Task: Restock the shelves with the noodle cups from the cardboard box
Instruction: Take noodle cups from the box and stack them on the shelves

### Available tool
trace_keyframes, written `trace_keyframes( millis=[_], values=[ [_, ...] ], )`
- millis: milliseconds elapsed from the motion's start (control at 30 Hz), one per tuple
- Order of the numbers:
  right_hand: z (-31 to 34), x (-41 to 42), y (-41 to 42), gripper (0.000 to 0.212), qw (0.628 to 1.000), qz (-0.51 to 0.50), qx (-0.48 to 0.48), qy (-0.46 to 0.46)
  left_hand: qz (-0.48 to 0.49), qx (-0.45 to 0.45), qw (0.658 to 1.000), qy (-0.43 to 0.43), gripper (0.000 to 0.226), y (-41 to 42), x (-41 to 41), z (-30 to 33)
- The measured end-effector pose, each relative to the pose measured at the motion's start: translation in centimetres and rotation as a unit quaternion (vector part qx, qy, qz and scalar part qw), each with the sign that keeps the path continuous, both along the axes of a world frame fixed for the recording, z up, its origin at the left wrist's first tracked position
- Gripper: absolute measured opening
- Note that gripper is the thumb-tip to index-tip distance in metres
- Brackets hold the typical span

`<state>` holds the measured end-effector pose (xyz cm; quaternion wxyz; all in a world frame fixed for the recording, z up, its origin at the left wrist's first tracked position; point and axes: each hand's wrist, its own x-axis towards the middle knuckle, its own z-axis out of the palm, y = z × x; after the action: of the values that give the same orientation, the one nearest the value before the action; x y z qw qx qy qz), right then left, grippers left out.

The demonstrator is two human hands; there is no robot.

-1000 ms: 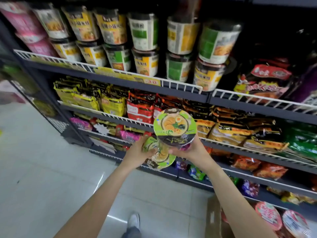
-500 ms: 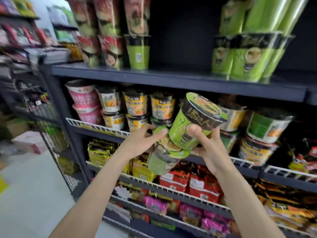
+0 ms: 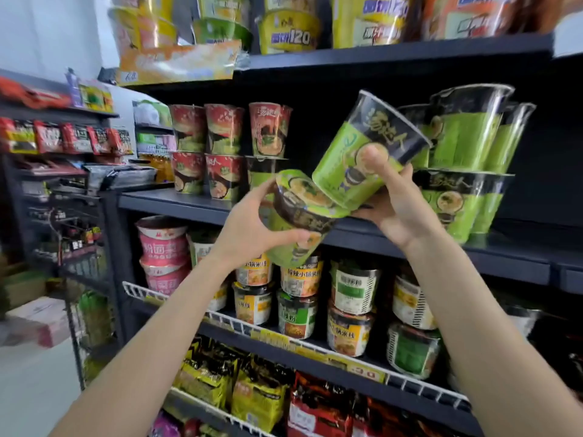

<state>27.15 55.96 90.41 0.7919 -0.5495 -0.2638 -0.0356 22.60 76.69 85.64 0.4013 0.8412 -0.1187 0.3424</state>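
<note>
Two hands are up in front of the shelves: the left hand (image 3: 252,228) holds one green noodle cup (image 3: 299,222), and the right hand (image 3: 394,203) holds one more green cup (image 3: 362,152). So that is two cups held. On the dark shelf (image 3: 189,203) behind them stand five red cups (image 3: 208,149), three on top and two below. To the right sits a stack of green cups (image 3: 457,171), too bunched up to count.

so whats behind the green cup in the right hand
Behind the tilted green cup that the right hand grips is the dark shelf back and, to its right, stacked green cups. What sits directly behind it is covered.
</note>
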Motion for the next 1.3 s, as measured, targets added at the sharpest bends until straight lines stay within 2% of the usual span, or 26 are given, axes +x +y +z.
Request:
trace_keyframes(
  millis=[67,200,367,467,567,700,867,933,1033,1200,1300],
  values=[
    [2.0,0.9,0.4,0.065,1.000,-0.015,0.006,-0.007,0.000,-0.004,0.999,-0.040,0.101,0.1,1.6,1.6],
    [4.6,3.2,0.9,0.060,0.997,-0.054,0.036,-0.031,0.004,0.018,0.996,-0.090,0.095,0.5,5.8,4.3],
    [5.4,6.3,2.2,0.091,0.984,-0.156,0.003,-0.091,-0.002,-0.017,0.998,-0.065,0.100,1.0,12.1,5.7],
    [5.0,8.2,3.2,0.114,0.960,-0.237,-0.035,-0.145,-0.021,-0.022,0.998,-0.048,0.096,1.1,15.2,5.4],
    [3.8,10.2,3.7,0.105,0.942,-0.285,-0.061,-0.168,-0.062,-0.043,0.997,-0.020,0.093,1.3,17.6,4.3],
    [4.3,12.9,4.2,0.092,0.943,-0.301,-0.081,-0.113,-0.117,-0.081,0.990,0.022,0.086,1.8,20.1,3.6],
    [6.9,16.2,5.6,0.101,0.921,-0.356,-0.136,-0.080,-0.142,-0.102,0.984,0.044,0.054,0.9,23.1,4.0],
    [7.6,17.4,6.5,0.101,0.911,-0.377,-0.154,-0.067,-0.148,-0.133,0.979,0.053,0.061,0.1,23.9,4.1],
    [7.9,18.9,7.7,0.099,0.904,-0.380,-0.188,-0.053,-0.128,-0.155,0.977,0.071,0.084,-0.4,24.6,3.8],
    [5.7,20.8,8.2,0.081,0.894,-0.375,-0.237,-0.063,-0.119,-0.167,0.975,0.090,0.078,0.8,25.8,3.2],
    [4.6,21.0,8.0,0.079,0.891,-0.381,-0.232,-0.085,-0.073,-0.105,0.988,0.083,0.079,0.8,25.6,3.1]
  ],
)
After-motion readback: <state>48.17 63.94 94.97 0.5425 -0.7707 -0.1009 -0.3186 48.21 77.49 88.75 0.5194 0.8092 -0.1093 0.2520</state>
